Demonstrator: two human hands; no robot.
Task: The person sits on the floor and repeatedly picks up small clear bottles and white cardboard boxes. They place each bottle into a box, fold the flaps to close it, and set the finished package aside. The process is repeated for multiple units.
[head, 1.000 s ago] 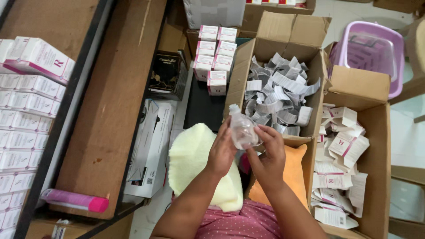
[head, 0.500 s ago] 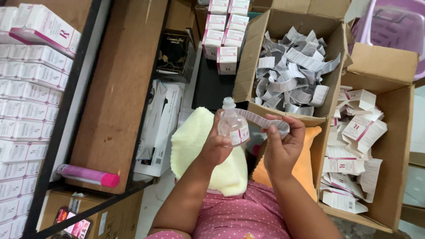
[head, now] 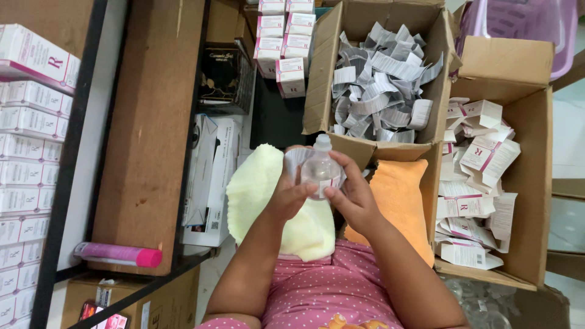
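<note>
The small clear bottle (head: 319, 169) sits in the middle of the frame, upright, with its white cap pointing up. Both hands hold it close over the person's lap, likely so it is easy to see and turn. The left hand (head: 286, 195) grips the bottle from the left, fingers curled around its side. The right hand (head: 353, 195) grips it from the right, thumb pressed on the label. A paper strip (head: 295, 162) curves around the bottle's left side. Both arms come up from the bottom of the frame, elbows bent. A box of paper strips (head: 378, 85) sits just above, near enough to reach.
</note>
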